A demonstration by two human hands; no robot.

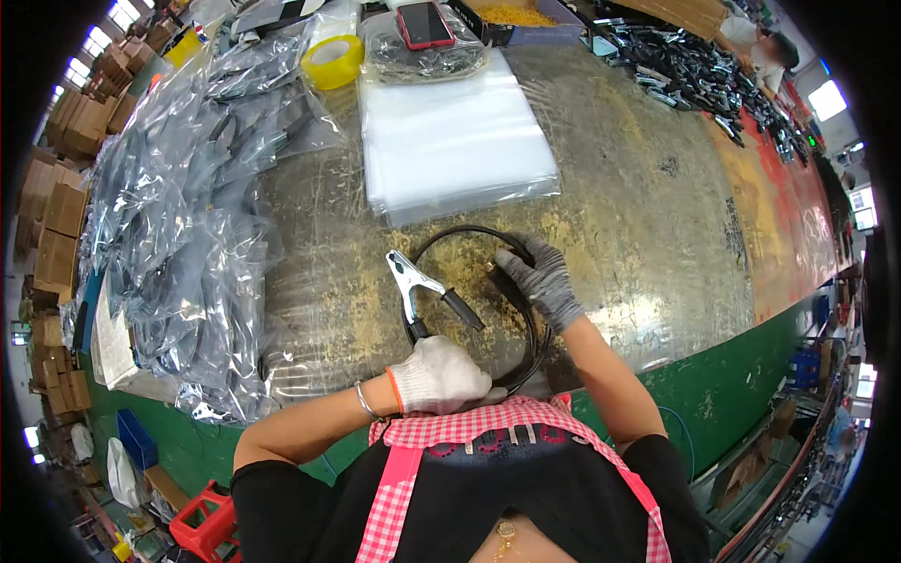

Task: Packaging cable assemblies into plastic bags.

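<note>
A black cable (460, 228) lies in a loop on the worn table in front of me. At its left side is a silver metal clamp (413, 280) with black handle sleeves, jaws pointing up and away. My left hand (439, 377), in a white knit glove, is closed round the cable just below the clamp's lower handle; its fingertips are partly hidden. In a grey glove, my right hand (544, 280) grips the right side of the loop, along with a black cable connector (511, 289) with a brass-coloured tip.
A stack of clear plastic bags (455, 131) lies beyond the loop. Filled bags (188, 244) heap up at left. Yellow tape (333, 62), a phone (424, 25) and a box (526, 21) stand at the back. Loose clamps (694, 75) pile up far right, near another person (765, 52).
</note>
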